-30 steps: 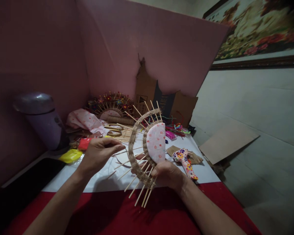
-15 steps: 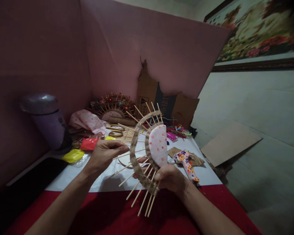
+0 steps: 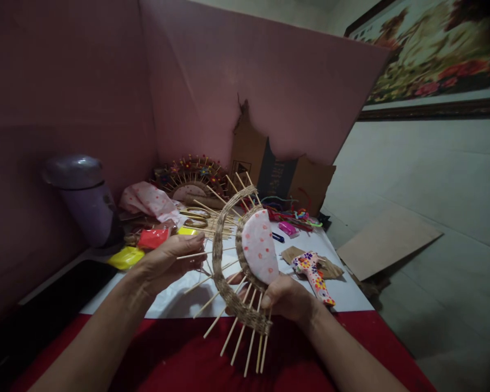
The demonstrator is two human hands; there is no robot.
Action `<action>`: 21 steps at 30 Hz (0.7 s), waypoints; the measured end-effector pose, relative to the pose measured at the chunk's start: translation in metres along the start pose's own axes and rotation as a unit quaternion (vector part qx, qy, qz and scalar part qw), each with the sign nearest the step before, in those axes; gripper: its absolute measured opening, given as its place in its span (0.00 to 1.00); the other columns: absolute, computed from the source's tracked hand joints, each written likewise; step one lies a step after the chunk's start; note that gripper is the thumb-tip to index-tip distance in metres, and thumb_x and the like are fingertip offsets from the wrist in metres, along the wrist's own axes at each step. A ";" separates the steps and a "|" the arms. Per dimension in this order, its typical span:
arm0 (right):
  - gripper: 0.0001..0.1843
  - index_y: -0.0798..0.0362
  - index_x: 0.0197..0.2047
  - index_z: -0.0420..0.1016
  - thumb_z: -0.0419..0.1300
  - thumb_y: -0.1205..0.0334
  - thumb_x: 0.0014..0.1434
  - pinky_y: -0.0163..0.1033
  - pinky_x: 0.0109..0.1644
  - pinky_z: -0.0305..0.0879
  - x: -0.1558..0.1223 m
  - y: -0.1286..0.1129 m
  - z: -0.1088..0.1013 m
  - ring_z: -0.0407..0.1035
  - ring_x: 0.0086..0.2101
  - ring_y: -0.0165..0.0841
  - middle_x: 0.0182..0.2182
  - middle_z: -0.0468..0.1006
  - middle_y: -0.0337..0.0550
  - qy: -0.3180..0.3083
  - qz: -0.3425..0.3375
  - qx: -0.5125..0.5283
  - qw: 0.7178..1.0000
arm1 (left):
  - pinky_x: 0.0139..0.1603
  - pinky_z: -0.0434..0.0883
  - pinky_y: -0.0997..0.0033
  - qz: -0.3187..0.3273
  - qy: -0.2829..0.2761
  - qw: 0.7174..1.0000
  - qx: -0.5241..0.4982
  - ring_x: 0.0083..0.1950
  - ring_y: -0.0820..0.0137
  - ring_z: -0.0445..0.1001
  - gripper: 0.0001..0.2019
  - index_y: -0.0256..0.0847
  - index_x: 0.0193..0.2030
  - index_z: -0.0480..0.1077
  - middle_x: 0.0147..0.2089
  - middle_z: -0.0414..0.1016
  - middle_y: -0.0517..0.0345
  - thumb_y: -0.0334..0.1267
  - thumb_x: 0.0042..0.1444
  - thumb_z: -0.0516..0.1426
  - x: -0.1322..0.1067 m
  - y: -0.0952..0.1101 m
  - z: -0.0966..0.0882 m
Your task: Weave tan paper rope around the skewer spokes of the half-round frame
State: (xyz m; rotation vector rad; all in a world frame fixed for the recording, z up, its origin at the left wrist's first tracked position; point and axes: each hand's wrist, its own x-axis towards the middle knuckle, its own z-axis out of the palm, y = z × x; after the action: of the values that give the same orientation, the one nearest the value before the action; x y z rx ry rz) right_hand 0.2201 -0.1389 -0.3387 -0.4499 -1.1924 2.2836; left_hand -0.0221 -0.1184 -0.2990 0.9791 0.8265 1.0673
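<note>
A half-round woven craft piece is held upright over the table. It has a pink dotted fabric centre, two arcs of woven cord and several thin wooden sticks fanning out. My right hand grips its lower edge, thumb on the fabric side. My left hand pinches one stick at the piece's left side, fingers closed on it.
On the white sheet lie a flowered glue gun, scissors, loose sticks, yellow and red packets, pink cloth and a finished beaded fan. A purple jug stands left. Cardboard box at back.
The woven piece has turned a little anticlockwise and dropped lower, so its bottom sticks point down more. My left hand moved slightly down along a stick.
</note>
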 end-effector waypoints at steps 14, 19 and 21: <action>0.33 0.61 0.51 0.66 0.53 0.74 0.37 0.43 0.48 0.60 0.003 -0.005 -0.001 0.70 0.44 0.40 0.39 0.78 0.49 -0.009 0.016 0.032 0.999 | 0.28 0.61 0.74 0.180 0.083 0.950 0.242 0.28 0.74 0.65 0.06 0.39 0.26 0.78 0.25 0.72 0.58 0.40 0.42 0.64 -0.005 0.007 0.005; 0.30 0.60 0.49 0.67 0.52 0.73 0.38 0.41 0.43 0.61 0.003 -0.004 -0.005 0.72 0.37 0.36 0.34 0.79 0.48 -0.014 0.026 0.045 0.999 | 0.25 0.59 0.75 0.338 0.072 0.864 0.366 0.26 0.75 0.61 0.05 0.41 0.29 0.78 0.22 0.66 0.61 0.38 0.46 0.62 -0.004 0.004 0.003; 0.29 0.60 0.48 0.67 0.52 0.73 0.38 0.40 0.42 0.62 0.003 -0.003 -0.007 0.72 0.34 0.35 0.32 0.79 0.48 -0.018 0.024 0.047 0.998 | 0.24 0.59 0.75 0.380 0.070 0.830 0.402 0.24 0.75 0.61 0.05 0.41 0.30 0.78 0.21 0.66 0.62 0.37 0.48 0.61 -0.004 0.003 0.002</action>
State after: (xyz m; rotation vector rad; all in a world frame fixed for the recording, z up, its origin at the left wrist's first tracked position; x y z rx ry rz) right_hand 0.2223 -0.1314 -0.3399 -0.4073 -1.0979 2.3860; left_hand -0.0226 -0.1223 -0.2958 2.0857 1.0674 1.5051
